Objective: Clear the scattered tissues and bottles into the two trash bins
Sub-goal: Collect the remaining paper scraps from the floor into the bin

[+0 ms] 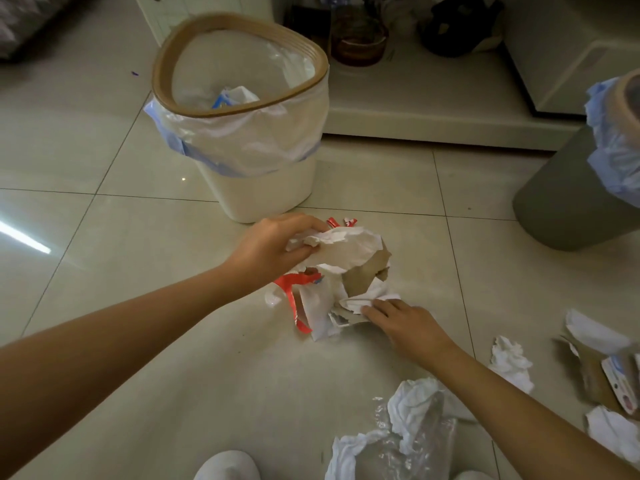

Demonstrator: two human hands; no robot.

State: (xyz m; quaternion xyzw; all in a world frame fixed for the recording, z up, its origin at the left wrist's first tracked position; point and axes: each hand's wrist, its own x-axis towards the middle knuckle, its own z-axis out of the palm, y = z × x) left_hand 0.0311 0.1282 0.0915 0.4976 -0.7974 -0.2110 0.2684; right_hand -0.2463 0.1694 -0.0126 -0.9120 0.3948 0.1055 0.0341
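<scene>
1. Bare left forearm [114,327], no sleeve, no watch or band.
2. Bare right forearm [512,393], no sleeve either.
3. No rings seen on left hand [273,247] or right hand [401,323].
4. White shoe toe [227,465] below left forearm; second white toe [472,476] barely in view.

The bin [263,188] by the floor's [104,271] far edge is white with a tan rim and a see-through blue-edged bag, the other bin [561,209] is grey, the tissues [510,362] are white, the wrapper strip [294,289] is red, and the floor is pale cream tile.
</scene>
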